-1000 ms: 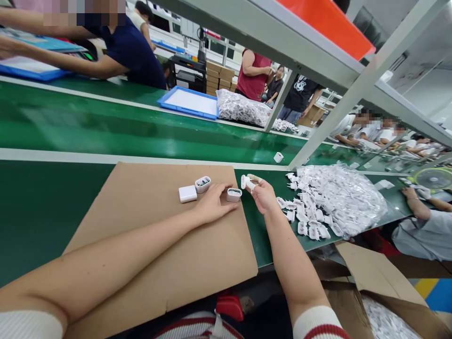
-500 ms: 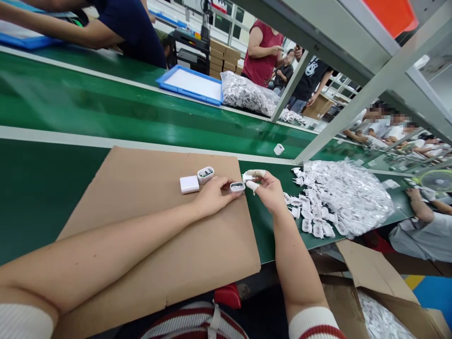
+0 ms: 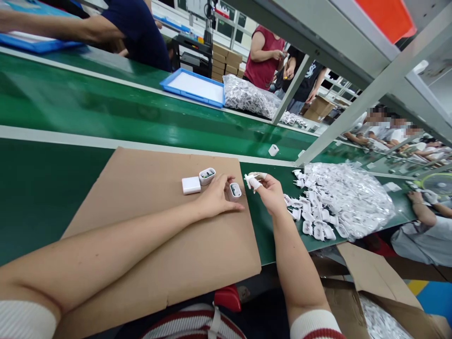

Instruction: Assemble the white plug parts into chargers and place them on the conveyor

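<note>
My left hand (image 3: pixel 215 197) rests on a brown cardboard sheet (image 3: pixel 151 245) and pinches an open white charger shell (image 3: pixel 235 190), tilted with its open side toward my right hand. My right hand (image 3: pixel 270 192), with taped fingertips, pinches a small white plug cap (image 3: pixel 251 181) just right of the shell, a small gap apart. Left of my left hand on the cardboard lie a second open shell (image 3: pixel 206 175) and a closed white charger (image 3: pixel 191 185).
A heap of white plug caps on clear plastic (image 3: pixel 339 202) lies right of my hand. One white charger (image 3: pixel 273 150) rides the green conveyor (image 3: pixel 106 117). Behind are a blue tray (image 3: pixel 194 87), a bag of parts (image 3: pixel 247 99), metal posts and other workers. An open carton (image 3: pixel 381 301) sits lower right.
My left hand lifted and tilted the shell off the cardboard. My right hand brought the plug cap closer to it. The lone charger on the conveyor drifted left.
</note>
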The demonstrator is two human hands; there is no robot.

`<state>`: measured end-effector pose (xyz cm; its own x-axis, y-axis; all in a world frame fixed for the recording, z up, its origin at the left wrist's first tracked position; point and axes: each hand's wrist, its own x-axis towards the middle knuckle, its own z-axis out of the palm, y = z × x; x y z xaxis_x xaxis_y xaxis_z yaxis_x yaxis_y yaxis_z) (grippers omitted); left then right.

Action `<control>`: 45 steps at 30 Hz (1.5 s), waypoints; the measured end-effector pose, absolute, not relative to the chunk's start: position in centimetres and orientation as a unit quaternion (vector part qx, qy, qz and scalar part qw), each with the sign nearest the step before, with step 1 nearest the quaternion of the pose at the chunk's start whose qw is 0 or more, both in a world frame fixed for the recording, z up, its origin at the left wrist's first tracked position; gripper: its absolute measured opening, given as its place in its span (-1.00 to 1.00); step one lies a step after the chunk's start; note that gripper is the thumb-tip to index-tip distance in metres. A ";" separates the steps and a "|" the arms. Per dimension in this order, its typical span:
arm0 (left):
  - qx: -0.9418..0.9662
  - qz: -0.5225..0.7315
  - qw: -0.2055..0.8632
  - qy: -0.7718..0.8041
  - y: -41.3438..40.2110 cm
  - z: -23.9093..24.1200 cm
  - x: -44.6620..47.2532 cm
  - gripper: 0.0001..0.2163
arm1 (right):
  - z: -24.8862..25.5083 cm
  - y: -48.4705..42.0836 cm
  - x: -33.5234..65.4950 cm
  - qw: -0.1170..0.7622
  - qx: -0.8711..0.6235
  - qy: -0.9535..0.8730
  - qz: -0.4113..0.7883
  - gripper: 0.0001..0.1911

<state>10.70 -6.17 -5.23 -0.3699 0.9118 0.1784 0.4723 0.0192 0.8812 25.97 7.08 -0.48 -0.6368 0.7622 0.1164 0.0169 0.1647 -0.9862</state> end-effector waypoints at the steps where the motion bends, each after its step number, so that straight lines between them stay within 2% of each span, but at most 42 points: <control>1: 0.515 0.476 0.236 0.673 -6.2 -5.2 10.6 -0.11 | -0.5 7.1 26.0 0.319 -0.280 -0.691 0.585 -0.59; 2: 0.522 0.475 0.246 0.665 -6.2 -5.2 10.5 -0.14 | -0.5 7.1 26.0 0.318 -0.279 -0.691 0.587 -0.59; 7: 0.524 0.483 0.273 0.646 -6.1 -5.3 10.2 -0.57 | -0.7 7.0 26.0 0.305 -0.275 -0.711 0.570 -0.62; 10: 0.503 0.494 0.253 0.663 -5.9 -5.2 10.6 -0.50 | -0.8 6.8 26.2 0.312 -0.262 -0.775 0.483 -0.70; 13: 0.512 0.490 0.250 0.660 -5.8 -5.1 10.8 -0.41 | -0.6 6.5 26.7 0.320 -0.212 -0.871 0.306 -0.83; 15: 0.522 0.479 0.254 0.658 -5.7 -5.0 10.8 -0.52 | -0.4 6.3 27.0 0.296 -0.178 -0.915 0.210 -0.80; 18: 0.533 0.474 0.244 0.657 -5.7 -4.9 10.8 -0.63 | -0.3 6.1 27.2 0.256 -0.144 -0.945 0.141 -0.67; 23: 0.535 0.479 0.244 0.652 -5.7 -5.0 10.8 -0.65 | -0.6 6.1 27.2 0.226 -0.123 -0.959 0.121 -0.60; 29: 0.549 0.467 0.219 0.658 -5.6 -4.9 10.8 -0.70 | -0.5 6.1 27.1 0.229 -0.133 -0.958 0.109 -0.62; 45: 0.554 0.461 0.206 0.663 -5.6 -5.0 10.7 -0.68 | -0.3 6.3 26.3 0.174 -0.182 -0.965 0.068 -0.64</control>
<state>10.75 -5.58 -5.00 -0.3022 0.9232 0.2373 0.5441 -0.0373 0.8382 26.28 6.29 -0.28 -0.8734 0.3744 0.3115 0.3268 0.9247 -0.1953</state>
